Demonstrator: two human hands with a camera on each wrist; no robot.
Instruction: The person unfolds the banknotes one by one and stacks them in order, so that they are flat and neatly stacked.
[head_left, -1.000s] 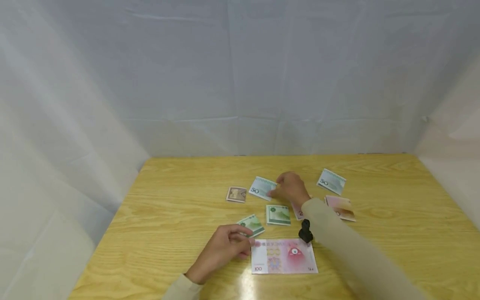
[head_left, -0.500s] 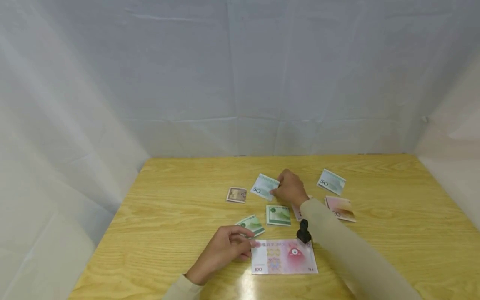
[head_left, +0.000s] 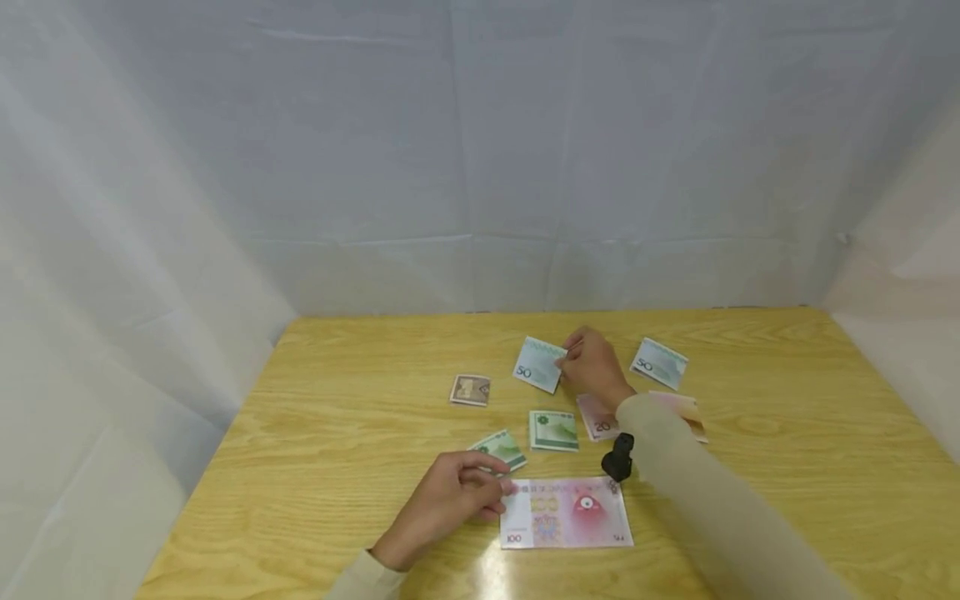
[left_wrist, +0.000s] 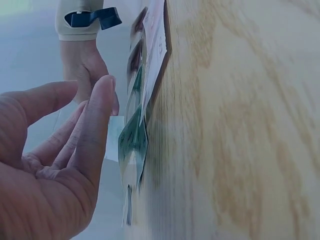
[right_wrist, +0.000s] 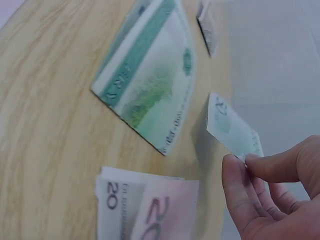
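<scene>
My right hand (head_left: 597,367) pinches a folded blue-green 50 banknote (head_left: 537,367) by its right edge, between thumb and fingertips. In the right wrist view this banknote (right_wrist: 234,125) is tilted, with its near edge at the thumb. My left hand (head_left: 450,498) holds nothing, its fingers loosely bent at the left edge of an unfolded pink 100 banknote (head_left: 566,517). Just behind those fingers lies a folded green banknote (head_left: 504,448), partly covered by them. The left wrist view shows the thumb apart from the fingers of this hand (left_wrist: 65,170).
A second green banknote (head_left: 553,431) lies in the middle, with a small brown one (head_left: 470,390) farther left. Folded 20 banknotes (head_left: 595,419) lie by my right wrist, and the right sleeve partly hides a pinkish-brown one (head_left: 686,408). Another 50 banknote (head_left: 660,363) is at back right.
My right hand has shifted right and away from me, taking the pinched 50 banknote along and turning it slightly. More of the 20 banknote shows under the wrist. The left hand has stayed put.
</scene>
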